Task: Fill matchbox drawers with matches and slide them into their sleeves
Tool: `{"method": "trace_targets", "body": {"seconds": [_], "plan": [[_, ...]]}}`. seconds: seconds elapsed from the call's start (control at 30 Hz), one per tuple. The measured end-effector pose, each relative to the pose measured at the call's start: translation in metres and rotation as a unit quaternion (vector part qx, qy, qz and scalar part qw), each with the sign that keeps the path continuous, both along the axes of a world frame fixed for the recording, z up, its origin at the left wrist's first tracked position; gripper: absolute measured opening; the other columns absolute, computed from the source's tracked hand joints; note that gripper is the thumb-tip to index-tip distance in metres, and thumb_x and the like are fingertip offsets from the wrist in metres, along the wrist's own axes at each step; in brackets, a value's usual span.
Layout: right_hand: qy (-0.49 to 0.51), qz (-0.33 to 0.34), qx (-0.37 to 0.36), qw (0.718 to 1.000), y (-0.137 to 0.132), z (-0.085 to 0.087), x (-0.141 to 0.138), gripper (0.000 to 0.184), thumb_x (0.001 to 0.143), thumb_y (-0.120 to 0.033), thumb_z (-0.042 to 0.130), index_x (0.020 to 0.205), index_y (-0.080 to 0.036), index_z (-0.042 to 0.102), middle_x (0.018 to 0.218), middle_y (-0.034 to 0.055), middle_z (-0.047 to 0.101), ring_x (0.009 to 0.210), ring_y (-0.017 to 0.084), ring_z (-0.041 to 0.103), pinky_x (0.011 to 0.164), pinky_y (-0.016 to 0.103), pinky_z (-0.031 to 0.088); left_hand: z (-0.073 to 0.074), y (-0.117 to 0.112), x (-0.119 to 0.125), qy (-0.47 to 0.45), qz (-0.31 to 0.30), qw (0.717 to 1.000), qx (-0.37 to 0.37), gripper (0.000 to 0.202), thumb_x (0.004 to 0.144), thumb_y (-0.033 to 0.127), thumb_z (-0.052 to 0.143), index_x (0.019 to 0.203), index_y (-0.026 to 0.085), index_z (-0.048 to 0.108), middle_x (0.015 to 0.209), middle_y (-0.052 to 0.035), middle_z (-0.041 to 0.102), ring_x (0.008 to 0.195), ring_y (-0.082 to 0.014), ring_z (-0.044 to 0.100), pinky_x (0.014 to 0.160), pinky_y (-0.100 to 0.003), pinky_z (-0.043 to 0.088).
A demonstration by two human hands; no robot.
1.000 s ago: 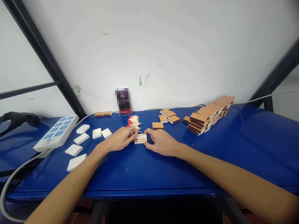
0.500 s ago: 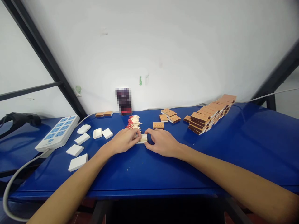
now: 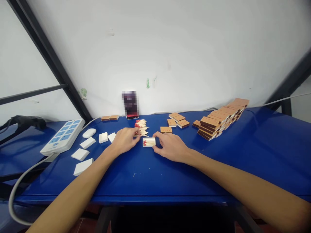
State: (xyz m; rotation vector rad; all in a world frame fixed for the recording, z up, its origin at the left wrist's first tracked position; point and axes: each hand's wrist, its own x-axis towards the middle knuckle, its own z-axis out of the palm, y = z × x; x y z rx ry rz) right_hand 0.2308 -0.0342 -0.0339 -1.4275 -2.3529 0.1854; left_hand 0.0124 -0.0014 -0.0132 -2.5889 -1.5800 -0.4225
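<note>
The nearer left hand (image 3: 125, 139), pinched narrow, contents unclear, has nine-to-three matchsticks (image 3: 142, 126) at two o'clock; the right hand (image 3: 171, 147) holds a matchbox tray (image 3: 149, 145).

Left hand (image 3: 124, 139) off white tray (image 3: 151, 139) — now at match pile (image 3: 143, 125) — matches inside tray (image 3: 147, 143) uncovered.

My left hand (image 3: 124, 141) and right hand (image 3: 171, 147) made two. I counted one tray (image 3: 152, 141) holding matches, five other white trays (image 3: 83, 166), one match pile (image 3: 143, 125), one power strip (image 3: 63, 135), one phone (image 3: 130, 105) and eight loose brown matchboxes (image 3: 183, 123); those in the stack (image 3: 211, 126) overlapped too much to count.
</note>
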Motion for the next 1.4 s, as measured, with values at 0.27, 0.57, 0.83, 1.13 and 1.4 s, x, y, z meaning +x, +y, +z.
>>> {"method": "trace_targets", "body": {"seconds": [0.27, 0.57, 0.83, 1.13, 1.4], "plan": [[0.004, -0.003, -0.009, 1.0, 0.0003, 0.001, 0.0006, 0.033, 0.085, -0.038, 0.057, 0.114, -0.022, 0.057, 0.086, 0.0034, 0.067, 0.071, 0.017, 0.059, 0.056, 0.026, 0.029, 0.0005, 0.002, -0.0031, 0.059, 0.001, 0.998, 0.018, 0.022, 0.091, 0.03, 0.044, 0.088, 0.02, 0.064, 0.091, -0.0066, 0.066, 0.076, -0.0197, 0.06, 0.057, -0.028, 0.033], [-0.006, -0.005, -0.013, 1.0, 0.0007, 0.0002, 0.0008, 0.034, 0.086, -0.039, 0.056, 0.115, -0.023, 0.057, 0.089, 0.0033, 0.068, 0.075, 0.018, 0.061, 0.058, 0.026, 0.032, 0.0021, 0.0034, -0.0052, 0.08, 0.025, 0.996, -0.001, 0.023, 0.09, 0.029, 0.044, 0.091, 0.021, 0.065, 0.093, -0.0059, 0.067, 0.08, -0.0218, 0.062, 0.059, -0.028, 0.035], [-0.009, -0.005, -0.016, 1.0, -0.0011, 0.0029, 0.0007, 0.037, 0.086, -0.039, 0.054, 0.117, -0.021, 0.057, 0.092, 0.0044, 0.069, 0.077, 0.018, 0.062, 0.058, 0.026, 0.033, 0.0063, -0.0012, -0.0034, 0.1, 0.035, 0.994, -0.02, 0.024, 0.093, 0.031, 0.041, 0.093, 0.023, 0.063, 0.097, -0.0044, 0.069, 0.083, -0.023, 0.064, 0.062, -0.029, 0.04], [-0.015, -0.005, -0.026, 1.0, -0.0011, 0.0037, 0.0007, 0.036, 0.086, -0.04, 0.054, 0.117, -0.022, 0.057, 0.09, 0.004, 0.068, 0.077, 0.018, 0.061, 0.059, 0.027, 0.033, 0.0082, -0.0009, -0.0051, 0.102, 0.028, 0.993, -0.055, 0.024, 0.093, 0.029, 0.038, 0.09, 0.024, 0.061, 0.096, -0.0038, 0.069, 0.085, -0.0237, 0.064, 0.066, -0.031, 0.042], [-0.017, -0.005, -0.021, 1.0, 0.0004, 0.0019, 0.0004, 0.035, 0.086, -0.04, 0.054, 0.116, -0.022, 0.057, 0.088, 0.0034, 0.068, 0.075, 0.018, 0.061, 0.057, 0.026, 0.032, 0.0077, -0.0014, -0.006, 0.104, 0.004, 0.993, -0.054, 0.024, 0.096, 0.03, 0.037, 0.093, 0.022, 0.059, 0.101, -0.0053, 0.069, 0.088, -0.0237, 0.064, 0.067, -0.03, 0.042]]}}
